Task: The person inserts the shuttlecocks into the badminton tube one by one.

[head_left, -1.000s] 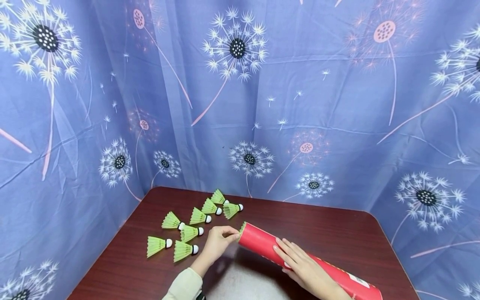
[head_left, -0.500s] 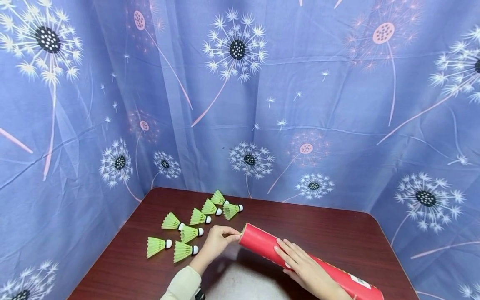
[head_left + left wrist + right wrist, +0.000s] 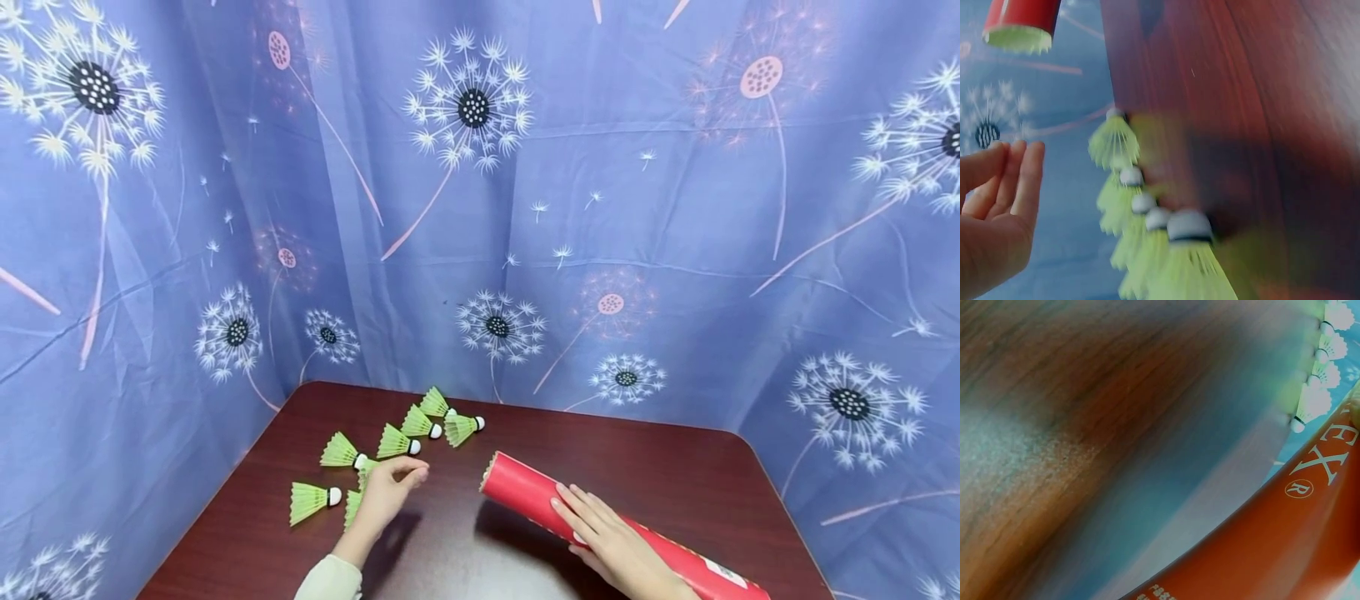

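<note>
My right hand [image 3: 617, 546] grips a red shuttlecock tube [image 3: 525, 483] along its side, fingers laid over the top. The tube slants with its mouth toward the left, its shadow on the table below. Yellow-green feather edges [image 3: 1019, 40] show inside the mouth in the left wrist view. My left hand [image 3: 387, 498] is empty, thumb close to the fingertips, over the near shuttlecocks and partly covering two of them. The closest one left of it is a yellow-green shuttlecock [image 3: 309, 503] with a white cork. White lettering [image 3: 1329, 453] runs along the tube in the right wrist view.
Several more shuttlecocks lie in a loose group at the table's left, such as one shuttlecock [image 3: 461, 429] near the back edge. The dark red wooden table [image 3: 645, 467] meets a blue dandelion-print curtain [image 3: 420, 267] behind and at both sides.
My left hand has come away from the tube's mouth and moved left toward the shuttlecocks. The right hand keeps its grip on the tube, which has barely moved.
</note>
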A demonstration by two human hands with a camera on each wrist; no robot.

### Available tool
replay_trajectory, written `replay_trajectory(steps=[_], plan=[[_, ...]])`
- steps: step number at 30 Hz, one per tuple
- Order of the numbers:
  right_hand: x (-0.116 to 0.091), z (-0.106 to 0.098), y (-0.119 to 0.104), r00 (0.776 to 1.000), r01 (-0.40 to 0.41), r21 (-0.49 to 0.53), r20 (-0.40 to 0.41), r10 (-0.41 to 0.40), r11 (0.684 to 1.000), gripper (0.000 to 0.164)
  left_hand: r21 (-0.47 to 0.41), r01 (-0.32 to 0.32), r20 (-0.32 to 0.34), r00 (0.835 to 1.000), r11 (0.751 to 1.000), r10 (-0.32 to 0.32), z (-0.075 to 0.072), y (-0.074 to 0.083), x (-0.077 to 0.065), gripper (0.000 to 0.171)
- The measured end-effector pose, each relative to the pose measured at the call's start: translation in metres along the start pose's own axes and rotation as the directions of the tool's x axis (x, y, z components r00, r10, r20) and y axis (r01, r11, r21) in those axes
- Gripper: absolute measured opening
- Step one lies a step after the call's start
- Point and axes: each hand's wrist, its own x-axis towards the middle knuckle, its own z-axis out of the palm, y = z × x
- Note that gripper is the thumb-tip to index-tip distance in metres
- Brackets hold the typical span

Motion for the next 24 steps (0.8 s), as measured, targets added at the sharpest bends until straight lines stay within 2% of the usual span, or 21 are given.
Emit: replay_trajectory(steps=[4,7,10,14,20,22,24], plan=[[0.000,0.000,-0.001,1.000,0.007,0.012,-0.016,-0.006,1.000,0.058,0.129,0.021,-0.103,0.995,0.991,-0.008,-0.021,-0.004,-0.004,0.007],[0.001,0.000,-0.001,1.000,0.011,0.008,-0.029,-0.011,1.000,0.058,0.253,0.033,-0.173,0.985,0.967,0.012,-0.038,-0.006,-0.007,0.006],[0.000,-0.001,-0.001,1.000,-0.004,-0.004,-0.006,0.004,1.000,0.059,0.315,0.052,-0.213,0.977,0.948,0.017,-0.053,-0.008,-0.009,0.007],[-0.002,-0.002,0.000,1.000,-0.003,-0.010,0.002,0.003,1.000,0.058,0.394,0.075,-0.211,0.977,0.916,0.011,-0.071,-0.012,-0.015,0.008],[-0.002,-0.001,0.000,0.999,0.010,-0.017,-0.031,-0.010,1.000,0.058,0.554,0.121,-0.154,0.987,0.824,-0.041,-0.088,-0.022,-0.024,0.012],[-0.003,-0.001,0.000,1.000,0.003,-0.021,-0.028,-0.004,1.000,0.058,0.575,0.136,-0.137,0.988,0.807,-0.069,-0.091,-0.025,-0.027,0.013],[-0.003,-0.001,-0.001,1.000,-0.001,-0.025,-0.026,0.001,1.000,0.058,0.581,0.144,-0.121,0.989,0.801,-0.090,-0.092,-0.028,-0.028,0.012]])
